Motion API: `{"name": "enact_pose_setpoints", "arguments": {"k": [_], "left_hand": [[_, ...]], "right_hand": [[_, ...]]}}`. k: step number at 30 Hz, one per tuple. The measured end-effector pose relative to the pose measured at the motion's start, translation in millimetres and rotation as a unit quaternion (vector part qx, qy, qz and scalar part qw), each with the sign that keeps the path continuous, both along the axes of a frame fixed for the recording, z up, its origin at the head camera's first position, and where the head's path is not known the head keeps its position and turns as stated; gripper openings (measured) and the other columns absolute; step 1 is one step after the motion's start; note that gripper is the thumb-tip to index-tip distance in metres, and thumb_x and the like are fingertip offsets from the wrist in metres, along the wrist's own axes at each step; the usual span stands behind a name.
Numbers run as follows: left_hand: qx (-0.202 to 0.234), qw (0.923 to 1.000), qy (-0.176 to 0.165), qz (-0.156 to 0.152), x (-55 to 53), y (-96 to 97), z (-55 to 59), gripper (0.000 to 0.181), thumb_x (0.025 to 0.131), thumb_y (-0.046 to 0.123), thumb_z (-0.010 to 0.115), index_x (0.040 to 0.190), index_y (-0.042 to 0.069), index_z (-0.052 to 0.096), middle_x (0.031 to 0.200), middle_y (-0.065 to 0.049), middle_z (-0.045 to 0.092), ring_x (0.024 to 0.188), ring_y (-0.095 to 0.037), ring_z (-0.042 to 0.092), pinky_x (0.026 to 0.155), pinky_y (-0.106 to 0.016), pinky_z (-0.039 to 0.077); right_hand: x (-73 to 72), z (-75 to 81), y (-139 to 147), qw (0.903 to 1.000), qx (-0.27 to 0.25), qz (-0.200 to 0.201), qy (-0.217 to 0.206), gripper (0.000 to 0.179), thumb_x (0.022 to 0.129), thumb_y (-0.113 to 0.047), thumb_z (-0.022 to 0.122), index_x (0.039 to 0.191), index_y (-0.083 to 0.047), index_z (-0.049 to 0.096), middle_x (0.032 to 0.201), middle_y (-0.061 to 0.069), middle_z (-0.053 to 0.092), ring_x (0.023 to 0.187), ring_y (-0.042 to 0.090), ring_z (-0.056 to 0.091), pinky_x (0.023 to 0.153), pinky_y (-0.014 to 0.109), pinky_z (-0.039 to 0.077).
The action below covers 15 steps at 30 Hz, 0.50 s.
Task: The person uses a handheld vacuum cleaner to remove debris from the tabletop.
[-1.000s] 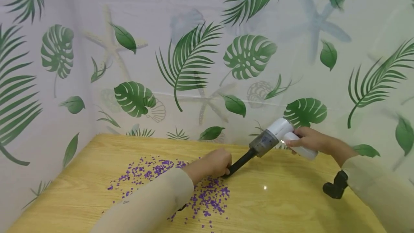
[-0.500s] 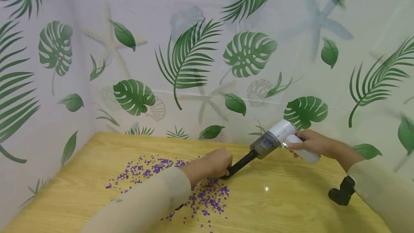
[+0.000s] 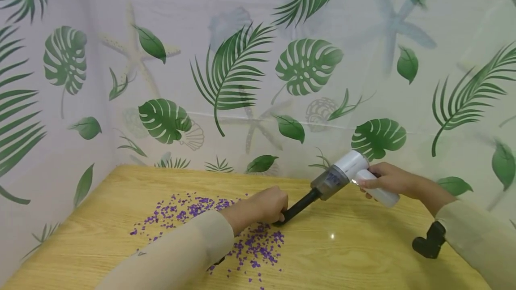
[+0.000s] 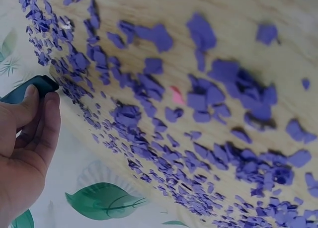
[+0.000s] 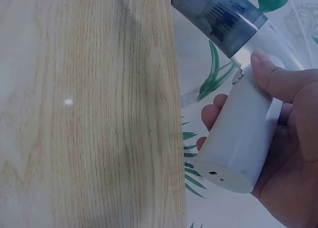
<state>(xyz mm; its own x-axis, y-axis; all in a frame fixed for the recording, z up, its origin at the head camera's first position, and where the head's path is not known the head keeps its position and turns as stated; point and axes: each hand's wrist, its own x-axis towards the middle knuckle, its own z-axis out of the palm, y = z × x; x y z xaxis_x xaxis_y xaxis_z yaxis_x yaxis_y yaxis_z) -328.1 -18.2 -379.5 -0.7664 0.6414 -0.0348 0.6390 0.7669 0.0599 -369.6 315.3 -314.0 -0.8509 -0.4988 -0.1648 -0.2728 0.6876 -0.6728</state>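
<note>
A white handheld vacuum (image 3: 351, 164) is held near the far edge of the counter (image 3: 363, 249), right of centre, its handle (image 5: 238, 133) wrapped by the grip of the right hand (image 3: 388, 179). The end of its black nozzle (image 3: 301, 206) is pinched in the narrow grip of the left hand (image 3: 270, 205). Purple scraps (image 3: 258, 246) are scattered left of and nearer than the nozzle, one pink scrap (image 4: 177, 95) among them.

Left arm (image 3: 173, 252) reaches diagonally inward, left grip (image 3: 266, 205) pinched thumb (image 4: 29, 103) to fingers (image 4: 49, 126); right arm (image 3: 479, 236) angles inward, right grip (image 3: 387, 178) curled, thumb extended.
</note>
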Motion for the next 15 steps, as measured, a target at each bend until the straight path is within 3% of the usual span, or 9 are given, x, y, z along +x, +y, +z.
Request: {"name": "enact_pose_setpoints", "arguments": {"k": [15], "left_hand": [[-0.018,0.9997,-0.010,-0.011,10.0,3.1,2.8,0.010,0.089,0.021,0.077,0.087,0.012,0.080,0.076,0.004,0.072,0.062,-0.003,0.061,0.056,-0.013,0.047]], "right_hand": [[9.0,-2.4,3.0,0.9998,0.000,-0.003,-0.022,0.038,0.099,-0.021,0.061,0.117,0.011,0.055,0.100,0.014,0.066,0.087,0.024,0.065,0.076,0.037,0.053]]}}
